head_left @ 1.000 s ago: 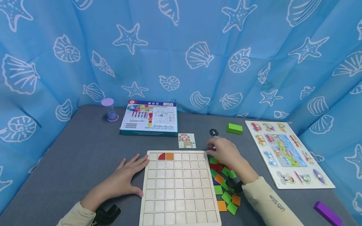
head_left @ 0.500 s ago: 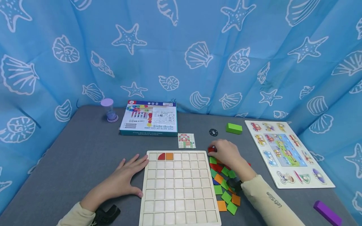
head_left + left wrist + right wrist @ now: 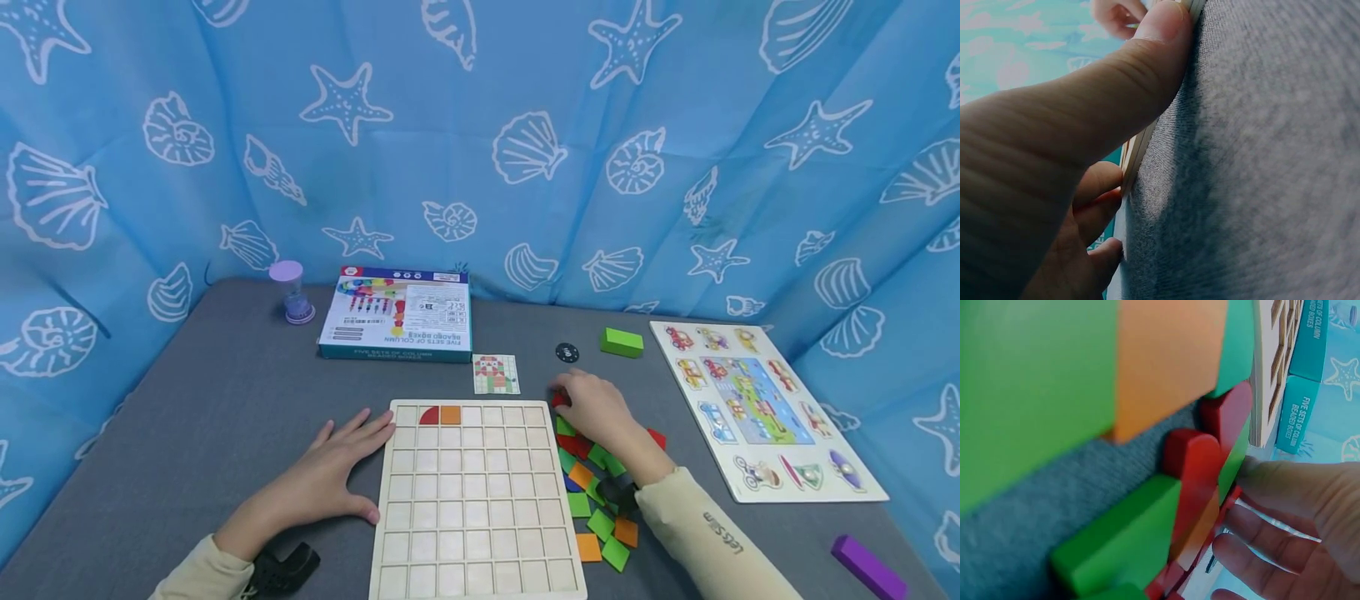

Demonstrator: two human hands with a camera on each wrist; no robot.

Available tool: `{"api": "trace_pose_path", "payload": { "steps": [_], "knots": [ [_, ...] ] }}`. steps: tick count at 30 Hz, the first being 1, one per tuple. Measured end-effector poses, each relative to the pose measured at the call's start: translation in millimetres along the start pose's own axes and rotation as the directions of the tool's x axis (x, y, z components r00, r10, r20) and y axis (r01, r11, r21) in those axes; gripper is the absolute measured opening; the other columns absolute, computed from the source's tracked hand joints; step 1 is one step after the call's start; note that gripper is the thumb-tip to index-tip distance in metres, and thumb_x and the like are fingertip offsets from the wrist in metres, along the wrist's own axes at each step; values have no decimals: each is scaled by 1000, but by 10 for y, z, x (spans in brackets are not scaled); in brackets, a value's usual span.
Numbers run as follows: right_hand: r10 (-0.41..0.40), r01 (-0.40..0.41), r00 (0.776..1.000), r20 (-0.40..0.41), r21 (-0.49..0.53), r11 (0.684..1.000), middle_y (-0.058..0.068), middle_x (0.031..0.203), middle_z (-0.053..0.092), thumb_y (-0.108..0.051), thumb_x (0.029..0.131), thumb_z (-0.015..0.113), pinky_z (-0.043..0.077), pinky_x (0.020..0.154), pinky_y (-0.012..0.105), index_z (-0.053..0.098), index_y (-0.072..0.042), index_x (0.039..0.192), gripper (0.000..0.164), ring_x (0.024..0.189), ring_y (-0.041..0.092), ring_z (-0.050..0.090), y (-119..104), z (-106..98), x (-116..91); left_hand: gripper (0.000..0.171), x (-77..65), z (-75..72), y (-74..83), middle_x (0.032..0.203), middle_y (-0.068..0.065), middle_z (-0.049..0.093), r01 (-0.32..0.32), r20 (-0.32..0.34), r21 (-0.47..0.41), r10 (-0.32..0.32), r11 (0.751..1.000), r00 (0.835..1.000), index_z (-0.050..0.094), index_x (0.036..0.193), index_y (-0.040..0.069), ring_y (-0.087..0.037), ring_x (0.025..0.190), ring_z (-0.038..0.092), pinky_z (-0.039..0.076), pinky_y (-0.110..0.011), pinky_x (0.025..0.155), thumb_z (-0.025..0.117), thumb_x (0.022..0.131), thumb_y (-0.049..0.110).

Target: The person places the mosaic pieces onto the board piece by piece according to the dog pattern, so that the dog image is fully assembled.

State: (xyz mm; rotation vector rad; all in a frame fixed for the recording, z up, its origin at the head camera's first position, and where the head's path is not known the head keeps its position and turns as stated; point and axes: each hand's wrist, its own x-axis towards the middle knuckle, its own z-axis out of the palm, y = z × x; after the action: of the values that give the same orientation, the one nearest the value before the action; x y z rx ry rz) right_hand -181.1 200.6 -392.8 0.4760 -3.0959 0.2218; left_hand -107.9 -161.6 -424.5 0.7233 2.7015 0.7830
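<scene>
My left hand (image 3: 330, 475) lies spread along the left edge of the wooden grid board (image 3: 480, 492), fingertips and thumb at its rim. In the left wrist view the thumb (image 3: 1141, 69) presses against the board's side. A red quarter-round tile (image 3: 429, 415) and an orange square tile (image 3: 450, 415) sit in the board's top row. My right hand (image 3: 596, 406) is by the board's top right corner, pinching a small red block (image 3: 559, 399) between thumb and fingers. Its shape is mostly hidden by the fingers. Loose coloured blocks (image 3: 601, 524) lie beneath and in front of this hand.
Behind the board lie a pattern card (image 3: 496, 374), a boxed set (image 3: 397, 317) and a black disc (image 3: 567, 352). A green block (image 3: 622, 342) and a vehicle puzzle board (image 3: 765, 417) are to the right. An hourglass-like purple container (image 3: 292, 292) stands back left; a purple block (image 3: 868, 567) lies front right.
My right hand has shifted slightly at the board's top right corner, and the red block at its fingertips has turned and moved a little. The left hand has stayed put.
</scene>
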Motion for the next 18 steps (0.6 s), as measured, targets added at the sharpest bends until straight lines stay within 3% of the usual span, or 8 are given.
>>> {"api": "trace_pose_path", "payload": {
  "steps": [9, 14, 18],
  "knots": [
    [15, -13, 1000, -15, 104, 994, 3, 89, 59, -15, 73, 70, 48, 65, 33, 66, -9, 95, 23, 74, 15, 53, -151, -43, 20, 109, 5, -12, 1, 147, 4, 19, -9, -7, 0, 9, 1000, 1000, 26, 141, 20, -27, 136, 10, 3, -63, 98, 67, 50, 64],
    [-84, 89, 996, -36, 143, 986, -1, 88, 59, -14, 72, 71, 46, 63, 28, 66, -11, 96, 24, 76, 13, 55, -475, -111, 95, 109, 10, -25, 9, 147, 4, 19, -9, -8, 1, 9, 1000, 1000, 26, 141, 19, -26, 136, 10, 2, -63, 99, 68, 51, 63],
    [-173, 170, 985, 6, 155, 973, -3, 86, 60, -13, 73, 71, 44, 63, 24, 68, -13, 93, 21, 77, 11, 54, -751, -63, 146, 109, -12, 2, 3, 148, 4, 18, -11, -3, -6, 11, 1000, 1000, 25, 141, 19, -26, 136, 9, 3, -63, 99, 66, 51, 63]
  ]
}}
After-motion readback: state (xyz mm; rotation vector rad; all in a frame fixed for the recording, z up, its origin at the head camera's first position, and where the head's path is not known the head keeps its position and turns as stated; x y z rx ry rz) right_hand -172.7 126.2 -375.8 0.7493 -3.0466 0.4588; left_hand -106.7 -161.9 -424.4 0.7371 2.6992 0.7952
